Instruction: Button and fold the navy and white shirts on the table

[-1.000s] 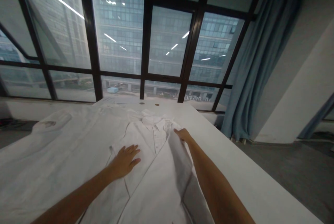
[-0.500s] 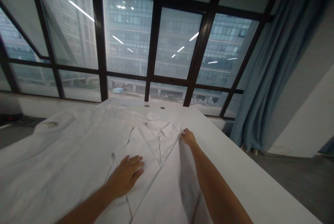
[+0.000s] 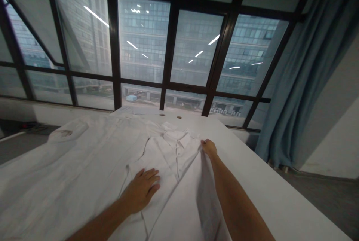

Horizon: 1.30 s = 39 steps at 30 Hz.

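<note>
A white collared shirt lies front up, its collar pointing away from me and its buttons running down the front. Flat on its left front rests my left hand, fingers stretched out. At the right shoulder, my right hand pinches the shirt's edge and holds the cloth slightly raised. From there a fold slants down the front toward me, with a shaded part of the cloth hanging beside my right forearm. More white cloth spreads out to the left, wrinkled; where it meets the shirt is hard to make out.
Everything lies on a white table with two round holes near its far end. Beyond stand dark-framed windows, one tilted open at the left. A blue curtain hangs at the right beside a pale wall.
The view has shifted slightly, so the scene sits a little further right. My right hand still grips the shirt's shoulder edge, and my left hand stays flat on the cloth.
</note>
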{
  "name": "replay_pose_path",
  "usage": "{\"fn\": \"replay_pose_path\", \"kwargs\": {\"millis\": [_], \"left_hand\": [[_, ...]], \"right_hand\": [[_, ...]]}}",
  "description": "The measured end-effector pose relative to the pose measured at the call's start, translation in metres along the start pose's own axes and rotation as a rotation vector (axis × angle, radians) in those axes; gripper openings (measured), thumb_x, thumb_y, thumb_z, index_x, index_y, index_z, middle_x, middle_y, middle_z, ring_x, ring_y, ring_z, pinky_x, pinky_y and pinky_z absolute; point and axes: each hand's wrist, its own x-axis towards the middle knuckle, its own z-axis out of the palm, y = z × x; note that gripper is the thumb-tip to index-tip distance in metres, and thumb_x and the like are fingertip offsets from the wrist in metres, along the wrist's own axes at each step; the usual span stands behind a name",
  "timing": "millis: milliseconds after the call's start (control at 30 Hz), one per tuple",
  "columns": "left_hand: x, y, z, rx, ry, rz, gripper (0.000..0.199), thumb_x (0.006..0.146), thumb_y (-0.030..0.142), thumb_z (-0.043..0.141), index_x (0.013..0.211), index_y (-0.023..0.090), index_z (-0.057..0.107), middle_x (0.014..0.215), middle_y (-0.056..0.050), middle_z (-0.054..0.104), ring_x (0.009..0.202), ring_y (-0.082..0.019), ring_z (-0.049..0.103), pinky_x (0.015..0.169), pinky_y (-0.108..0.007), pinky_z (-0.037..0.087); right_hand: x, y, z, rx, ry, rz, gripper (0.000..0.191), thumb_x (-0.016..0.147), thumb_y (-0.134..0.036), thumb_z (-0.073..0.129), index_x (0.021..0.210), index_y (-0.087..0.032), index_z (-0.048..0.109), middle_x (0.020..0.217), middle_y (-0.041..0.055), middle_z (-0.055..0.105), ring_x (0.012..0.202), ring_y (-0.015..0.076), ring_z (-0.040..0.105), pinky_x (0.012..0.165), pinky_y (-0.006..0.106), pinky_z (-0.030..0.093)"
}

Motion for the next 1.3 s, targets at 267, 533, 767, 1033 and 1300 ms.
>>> {"fn": "replay_pose_path", "kwargs": {"millis": [267,533,767,1033,1300], "left_hand": [[0.033,-0.025,-0.013,0.036,0.102,-0.016,0.047,0.098,0.042,0.029,0.127,0.020,0.059,0.135,-0.007,0.057,0.126,-0.019,0.051,0.110,-0.037,0.037],[0.089,-0.079,0.002,0.214,-0.114,-0.142,0.051,0.095,0.037,0.031,0.142,0.021,0.043,0.152,-0.010,0.032,0.142,-0.025,0.027,0.114,-0.050,0.020],[0.083,-0.090,0.008,0.260,-0.108,-0.109,0.055,0.095,0.044,0.030,0.145,0.023,0.038,0.154,-0.009,0.029,0.143,-0.024,0.024,0.115,-0.052,0.008],[0.077,-0.065,-0.003,0.329,-0.154,-0.155,0.055,0.095,0.041,0.028,0.145,0.020,0.036,0.154,-0.010,0.030,0.142,-0.024,0.025,0.114,-0.049,0.013],[0.014,-0.028,-0.053,0.381,-0.123,-0.547,0.062,0.089,0.052,0.034,0.129,0.009,0.051,0.128,-0.022,0.056,0.112,-0.034,0.056,0.087,-0.045,0.045]], "right_hand": [[-0.039,-0.001,-0.017,-0.086,0.174,-0.163,0.051,0.098,-0.041,0.025,0.134,-0.011,0.047,0.133,0.0194,0.054,0.119,0.0265,0.054,0.096,0.039,0.042],[-0.124,0.035,-0.010,-0.174,-0.194,-0.456,0.066,0.095,-0.056,0.026,0.150,-0.019,0.027,0.157,0.0102,0.020,0.145,0.0246,0.015,0.114,0.050,0.014],[-0.126,0.043,-0.010,-0.159,-0.254,-0.439,0.079,0.090,-0.069,0.024,0.152,-0.020,0.020,0.159,0.0094,0.012,0.146,0.0254,0.007,0.114,0.053,0.004],[-0.139,0.042,-0.013,-0.222,-0.113,-0.447,0.069,0.094,-0.061,0.022,0.149,-0.020,0.029,0.158,0.0100,0.017,0.145,0.0252,0.011,0.114,0.051,0.005],[-0.189,0.094,-0.059,-0.150,-0.059,-0.075,0.064,0.090,-0.055,0.043,0.135,-0.010,0.048,0.132,0.0211,0.054,0.116,0.0288,0.055,0.094,0.036,0.043]]}}
